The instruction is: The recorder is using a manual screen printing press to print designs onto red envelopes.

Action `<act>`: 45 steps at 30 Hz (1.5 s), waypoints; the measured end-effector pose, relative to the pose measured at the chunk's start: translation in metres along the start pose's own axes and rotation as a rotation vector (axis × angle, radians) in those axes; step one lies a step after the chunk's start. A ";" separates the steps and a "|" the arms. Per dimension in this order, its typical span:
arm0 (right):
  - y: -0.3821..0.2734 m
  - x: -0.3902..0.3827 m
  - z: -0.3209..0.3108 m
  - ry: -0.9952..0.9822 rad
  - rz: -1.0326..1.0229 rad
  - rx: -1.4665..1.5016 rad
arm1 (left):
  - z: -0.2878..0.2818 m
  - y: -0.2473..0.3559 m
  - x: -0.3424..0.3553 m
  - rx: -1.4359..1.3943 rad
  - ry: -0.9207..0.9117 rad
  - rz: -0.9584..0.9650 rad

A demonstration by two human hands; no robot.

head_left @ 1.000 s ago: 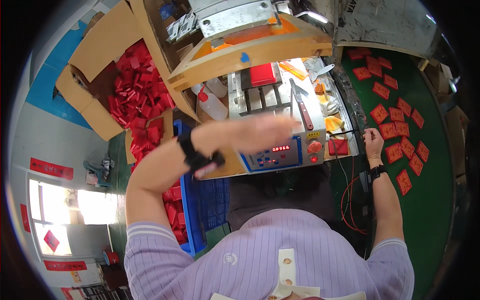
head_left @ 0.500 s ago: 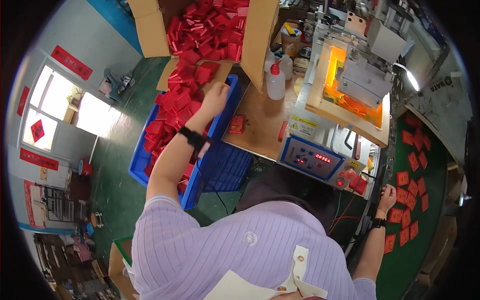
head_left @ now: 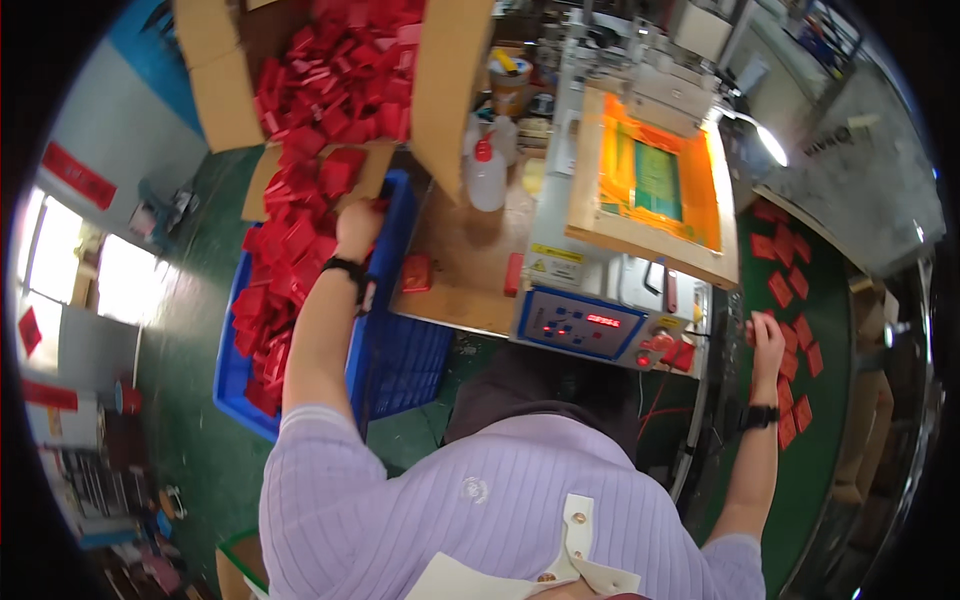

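My left hand [head_left: 358,230] reaches into a heap of small flat red plastic cases [head_left: 285,265] in a blue plastic crate [head_left: 395,215]. Its fingers curl at the heap's right side, with a bit of red beside them; what they hold is hidden. My right hand [head_left: 766,345] is off the right side of the printing machine, over a green surface [head_left: 815,400] bearing printed red cases [head_left: 788,290]. Its fingers are bent together, and a trace of red shows at the tips, too small to name. Between my hands stands the machine's wooden-framed orange screen [head_left: 655,240] with a green middle.
An open cardboard box [head_left: 445,90] spills red cases into the crate. On the wooden bench [head_left: 465,300] are a white bottle with a red cap [head_left: 486,178] and one red case [head_left: 416,272]. The control panel [head_left: 580,322] faces me. A lit lamp [head_left: 770,145] stands at the right.
My view has swung to the right. My left hand has dipped to the red cases; my right hand has moved farther from me. The metal print head has shifted back, uncovering the screen's green middle.
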State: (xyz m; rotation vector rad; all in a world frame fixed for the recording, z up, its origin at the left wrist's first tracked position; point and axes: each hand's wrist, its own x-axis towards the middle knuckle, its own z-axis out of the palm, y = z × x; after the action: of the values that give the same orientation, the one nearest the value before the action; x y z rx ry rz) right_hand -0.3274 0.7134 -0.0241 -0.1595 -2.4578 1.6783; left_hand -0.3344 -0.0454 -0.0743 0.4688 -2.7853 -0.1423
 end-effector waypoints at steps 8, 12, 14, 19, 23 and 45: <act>-0.118 0.039 0.066 -0.262 -0.242 -0.020 | -0.065 -0.032 -0.017 -0.076 0.216 -0.123; -0.145 0.073 0.102 -0.496 -0.371 -0.208 | -0.080 -0.045 -0.028 -0.056 0.117 -0.038; -0.168 0.077 0.123 -0.513 -0.473 -0.302 | -0.085 -0.045 -0.036 -0.137 0.081 -0.043; -0.204 0.085 0.162 -0.781 -0.525 -0.229 | -0.078 -0.048 -0.046 -0.269 0.123 0.079; -0.187 0.087 0.159 -0.562 -0.722 -0.087 | -0.084 -0.039 -0.051 -0.525 0.060 -0.059; 0.114 -0.182 -0.105 0.603 0.234 -0.901 | -0.170 0.272 -0.005 -1.296 -0.595 0.301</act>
State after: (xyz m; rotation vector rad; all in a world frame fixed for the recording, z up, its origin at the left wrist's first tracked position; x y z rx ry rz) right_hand -0.1286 0.8187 -0.1059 -0.9187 -2.5186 0.3303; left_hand -0.3584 0.2047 0.1255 -0.3799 -2.4620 -2.0567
